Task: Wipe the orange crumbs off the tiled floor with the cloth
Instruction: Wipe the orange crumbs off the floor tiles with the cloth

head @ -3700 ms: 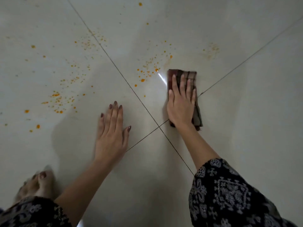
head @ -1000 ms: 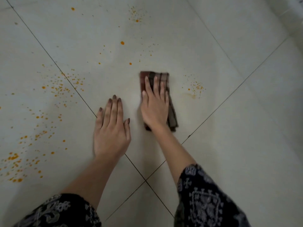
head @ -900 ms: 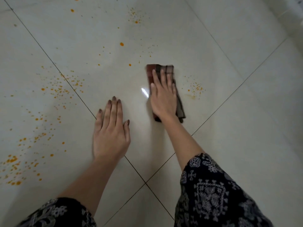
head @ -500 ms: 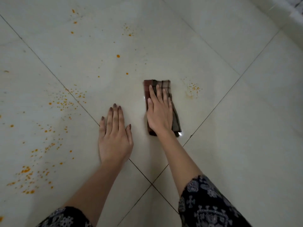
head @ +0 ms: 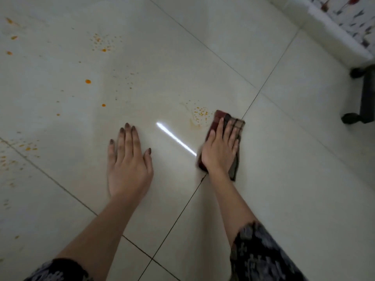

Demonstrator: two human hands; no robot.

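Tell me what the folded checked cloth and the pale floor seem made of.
Dark red and beige checked cloth: soft woven fabric, matte, perhaps cotton; it folds limply. Pale tiled floor: likely glazed ceramic, glossy; it mirrors a bright light streak.

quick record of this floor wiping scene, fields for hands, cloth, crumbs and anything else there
left hand: flat on the floor, fingers straight, holding nothing
right hand: pressed flat on the cloth, fingers straight
cloth: folded, checked dark red and tan, lying on the floor under the right hand
nearest crumbs: small orange cluster just left of the cloth's far end, faint smear around it
other crumbs: orange spots and specks scattered farther left
floor: pale glossy tiles, dark grout lines
light streak: bright reflection between the hands
wheeled base: dark, at the right edge
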